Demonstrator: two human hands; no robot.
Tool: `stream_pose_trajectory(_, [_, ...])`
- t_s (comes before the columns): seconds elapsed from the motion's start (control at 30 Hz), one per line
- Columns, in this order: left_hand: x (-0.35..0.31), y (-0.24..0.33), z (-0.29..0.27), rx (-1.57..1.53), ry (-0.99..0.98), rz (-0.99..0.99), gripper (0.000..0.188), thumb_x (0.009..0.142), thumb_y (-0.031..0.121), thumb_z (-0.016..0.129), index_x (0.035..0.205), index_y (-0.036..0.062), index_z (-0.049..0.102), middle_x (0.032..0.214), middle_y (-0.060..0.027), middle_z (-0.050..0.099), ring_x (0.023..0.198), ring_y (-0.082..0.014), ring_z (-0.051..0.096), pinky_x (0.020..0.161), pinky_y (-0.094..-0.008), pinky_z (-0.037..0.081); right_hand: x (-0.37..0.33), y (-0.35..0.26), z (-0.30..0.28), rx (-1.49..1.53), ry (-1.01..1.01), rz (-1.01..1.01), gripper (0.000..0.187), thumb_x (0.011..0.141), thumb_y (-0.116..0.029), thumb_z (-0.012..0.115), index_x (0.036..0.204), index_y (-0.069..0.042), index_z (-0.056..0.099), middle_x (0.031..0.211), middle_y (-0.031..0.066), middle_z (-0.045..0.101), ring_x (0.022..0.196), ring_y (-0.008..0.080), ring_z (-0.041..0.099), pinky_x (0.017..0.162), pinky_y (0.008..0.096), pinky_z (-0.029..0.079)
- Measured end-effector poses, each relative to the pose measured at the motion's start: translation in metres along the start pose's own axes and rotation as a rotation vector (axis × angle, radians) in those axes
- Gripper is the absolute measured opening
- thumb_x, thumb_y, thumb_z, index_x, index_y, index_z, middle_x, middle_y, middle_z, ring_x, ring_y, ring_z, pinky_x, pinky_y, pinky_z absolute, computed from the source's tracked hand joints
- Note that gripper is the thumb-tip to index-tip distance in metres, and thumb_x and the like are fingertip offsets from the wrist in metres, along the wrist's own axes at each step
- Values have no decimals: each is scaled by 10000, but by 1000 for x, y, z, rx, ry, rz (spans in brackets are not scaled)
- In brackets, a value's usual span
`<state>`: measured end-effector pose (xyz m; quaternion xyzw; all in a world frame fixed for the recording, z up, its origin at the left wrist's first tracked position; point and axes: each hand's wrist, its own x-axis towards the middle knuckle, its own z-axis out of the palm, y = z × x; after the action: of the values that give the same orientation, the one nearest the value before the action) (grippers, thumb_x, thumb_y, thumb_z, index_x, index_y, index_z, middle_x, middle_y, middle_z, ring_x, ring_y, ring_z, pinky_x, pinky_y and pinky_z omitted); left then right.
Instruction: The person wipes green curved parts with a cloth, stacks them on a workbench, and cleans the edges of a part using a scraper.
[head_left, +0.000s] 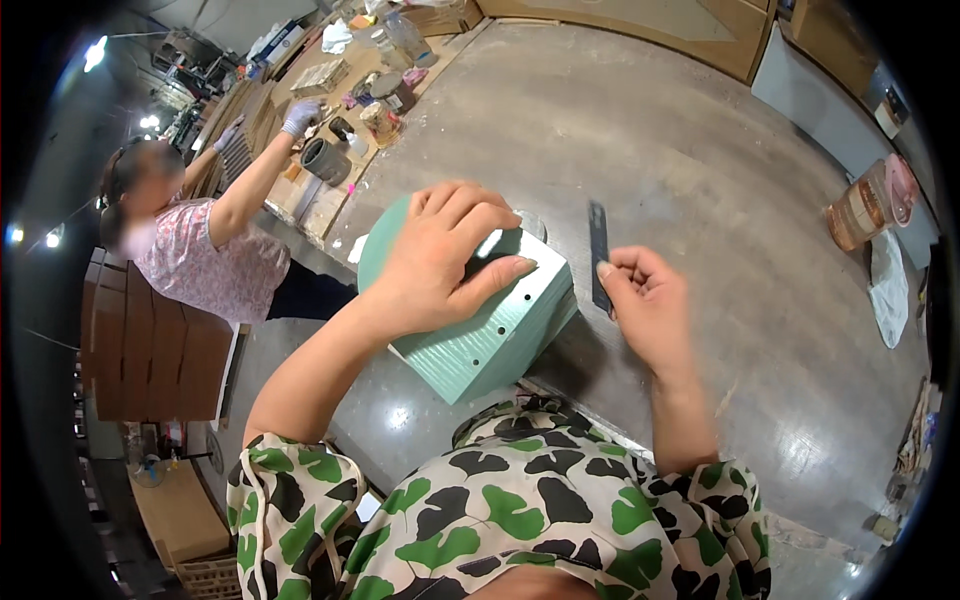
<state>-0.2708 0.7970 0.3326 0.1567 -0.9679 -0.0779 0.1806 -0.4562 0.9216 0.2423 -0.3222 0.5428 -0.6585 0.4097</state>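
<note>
Though apart, left fingers (487, 220) on box (507, 346)

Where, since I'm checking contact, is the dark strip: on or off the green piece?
Off: grey surface shows between the dark strip, in the right hand, and the green piece.

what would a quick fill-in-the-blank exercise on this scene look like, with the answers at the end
1. The left hand holds a ridged green piece that shows ____ small dark holes in a row.
2. The right hand pinches a thin dark strip between its ____ and fingers.
3. The co-worker wears ____ on both hands.
4. The container near the picture's right edge has a lid coloured ____.

Missing words: three; thumb; gloves; pink.
</note>
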Motion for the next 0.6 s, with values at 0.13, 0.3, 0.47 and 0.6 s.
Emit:
stream_pose_trajectory(0.13, [5, 1, 4, 0, 15, 32, 312, 820, 239, 678, 1047, 52, 575, 1051, -100, 564, 1014, -272, 506, 879, -366, 342, -11, 77, -13, -371, -47, 175, 38, 874, -16, 598, 875, 20, 611, 713, -20, 605, 606, 26, 498, 529, 199, 402])
stream_pose_trajectory(0.3, [-3, -3, 5, 15, 13, 17, 308, 825, 246, 672, 1045, 55, 573, 1051, -99, 565, 1010, -272, 508, 872, -365, 343, -27, -13, 15, -10, -37, -42, 81, 832, -56, 641, 867, 15, 629, 682, 45, 641, 612, 59, 558, 548, 232, 447])
stream_pose_trajectory(0.47, [3, 5, 4, 11, 56, 48, 309, 832, 278, 668, 1042, 67, 582, 1046, -94, 565, 1016, -268, 503, 874, -360, 338, -15, 60, -13, -363, 90, 55, 66, 822, -41, 639, 846, 20, 631, 666, 62, 645, 612, 52, 568, 543, 222, 452])
stream_pose_trajectory(0.6, [-7, -3, 6, 0, 37, -6, 307, 833, 289, 665, 1040, 77, 589, 1057, -94, 566, 1023, -272, 499, 885, -365, 333, -36, -15, 32, 21, 41, -114, 73, 865, -47, 627, 886, 23, 617, 712, 24, 636, 578, 42, 545, 508, 190, 424])
